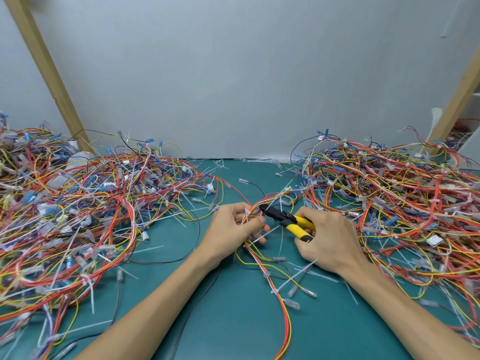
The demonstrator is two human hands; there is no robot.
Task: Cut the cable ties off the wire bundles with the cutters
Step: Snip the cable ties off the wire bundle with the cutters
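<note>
gripping one wire bundle (281,313) over the middle of the green mat (220,320), the left hand (231,224) has its fingers curled round the strands. a white cable tie (247,212) shows at its fingertips. the right hand (328,240) is clamped round the yellow handles of the cutters (287,219). the black jaws point left, tips just beside the tie; contact cannot be told. left wire heap (78,209) and right wire heap (405,193) flank the hands. loose ties (296,278) lie on the mat.
</note>
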